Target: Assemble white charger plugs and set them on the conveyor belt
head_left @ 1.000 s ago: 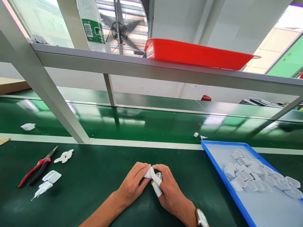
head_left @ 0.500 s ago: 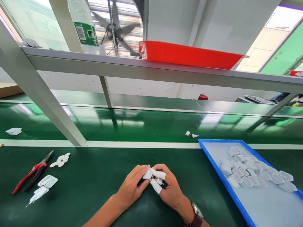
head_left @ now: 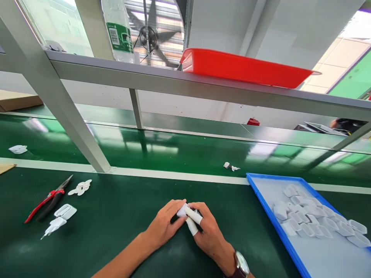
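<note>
Both hands meet over the green bench and pinch one small white plastic piece (head_left: 182, 211). My left hand (head_left: 165, 223) holds its left side between thumb and fingertips. My right hand (head_left: 209, 231), with white finger cots on thumb and forefinger and a watch at the wrist, presses on it from the right. Fingers hide much of the piece. Away to the left lie red-and-black long-nose pliers (head_left: 51, 199), a cluster of white rounded pieces (head_left: 80, 187) and several white plastic parts (head_left: 59, 219).
A blue-rimmed tray (head_left: 272, 222) with many white plastic shells (head_left: 307, 212) is at the right. On the green strip behind lies a small white part with wires (head_left: 231, 166). A red tray (head_left: 246, 68) and a bottle (head_left: 118, 36) stand on the overhead shelf.
The fingers of my right hand have closed further over the white piece, so the red bit between them no longer shows. The whole view has tilted slightly.
</note>
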The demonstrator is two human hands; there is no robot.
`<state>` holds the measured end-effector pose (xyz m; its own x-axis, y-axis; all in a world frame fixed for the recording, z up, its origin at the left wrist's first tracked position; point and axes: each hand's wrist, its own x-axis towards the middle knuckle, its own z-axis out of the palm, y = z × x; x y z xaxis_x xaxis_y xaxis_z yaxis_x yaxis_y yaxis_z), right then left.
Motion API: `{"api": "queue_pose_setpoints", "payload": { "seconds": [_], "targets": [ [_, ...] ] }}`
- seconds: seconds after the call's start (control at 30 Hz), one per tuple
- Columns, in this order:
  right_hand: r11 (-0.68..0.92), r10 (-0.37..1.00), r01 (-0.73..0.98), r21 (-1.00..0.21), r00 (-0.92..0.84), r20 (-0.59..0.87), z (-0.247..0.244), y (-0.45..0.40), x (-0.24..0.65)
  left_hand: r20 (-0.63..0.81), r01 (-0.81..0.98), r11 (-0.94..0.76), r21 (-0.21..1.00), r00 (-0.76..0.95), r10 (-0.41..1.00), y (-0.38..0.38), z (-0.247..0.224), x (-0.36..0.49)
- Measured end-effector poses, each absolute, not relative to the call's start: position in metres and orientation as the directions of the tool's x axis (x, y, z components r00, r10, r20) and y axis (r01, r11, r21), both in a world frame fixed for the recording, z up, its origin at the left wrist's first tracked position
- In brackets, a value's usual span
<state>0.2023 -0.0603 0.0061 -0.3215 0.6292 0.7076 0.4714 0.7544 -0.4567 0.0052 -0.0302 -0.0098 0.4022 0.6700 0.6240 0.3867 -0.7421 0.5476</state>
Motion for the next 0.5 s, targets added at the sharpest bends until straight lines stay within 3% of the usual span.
{"api": "queue_pose_setpoints", "payload": {
  "seconds": [0.17, 0.5],
  "targets": [
    [0.782, 0.587, 0.491, -0.384, -0.374, 0.718, 0.0114, -0.0608, 0.2014, 0.639, 0.396, -0.749, 0.532, 0.394, 0.661, -0.0318, -0.0115, 0.006],
    [0.739, 0.647, 0.465, -0.487, -0.29, 0.705, 0.0033, -0.0601, 0.1995, 0.607, 0.364, -0.726, 0.583, 0.398, 0.688, -0.03, -0.0097, 0.0052]
  ]
}}
